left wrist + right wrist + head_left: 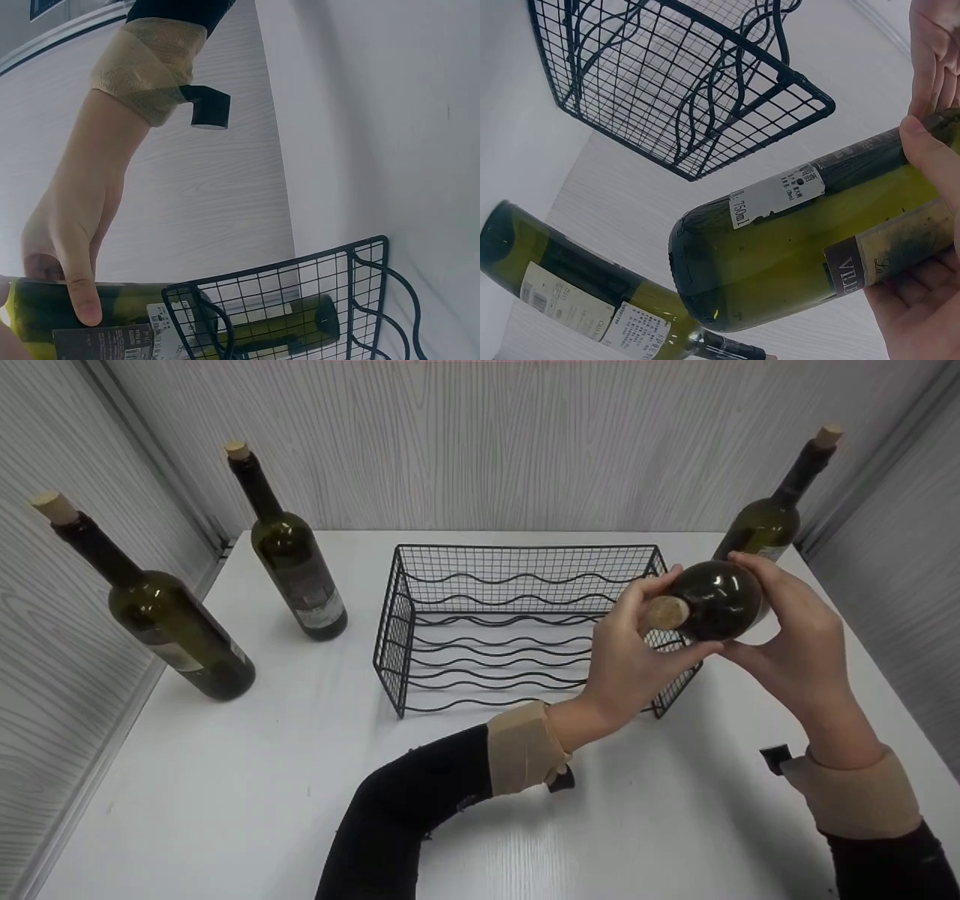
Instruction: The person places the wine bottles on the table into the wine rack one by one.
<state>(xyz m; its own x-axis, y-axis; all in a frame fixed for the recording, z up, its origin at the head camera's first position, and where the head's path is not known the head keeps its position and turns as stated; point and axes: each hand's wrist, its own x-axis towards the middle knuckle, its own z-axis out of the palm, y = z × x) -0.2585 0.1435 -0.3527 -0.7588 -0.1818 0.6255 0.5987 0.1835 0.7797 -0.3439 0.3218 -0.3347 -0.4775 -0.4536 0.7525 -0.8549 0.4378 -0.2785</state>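
Both hands hold a dark green wine bottle (724,596) over the right end of a black wire wine rack (517,703). Its cork (667,613) points toward the head camera. My left hand (630,656) grips it around the neck and shoulder, thumb underneath. My right hand (799,641) curls round the body from the other side. In the right wrist view the bottle's base and labels (776,196) show, clear of the rack. The left wrist view shows the right hand (71,232) with a finger laid along the glass.
A corked bottle (761,526) stands at the back right, partly hidden behind the held one. Two more corked bottles (296,574) (180,634) stand on the left of the white table (225,795). Grey wood-grain panels (510,442) enclose the back and sides.
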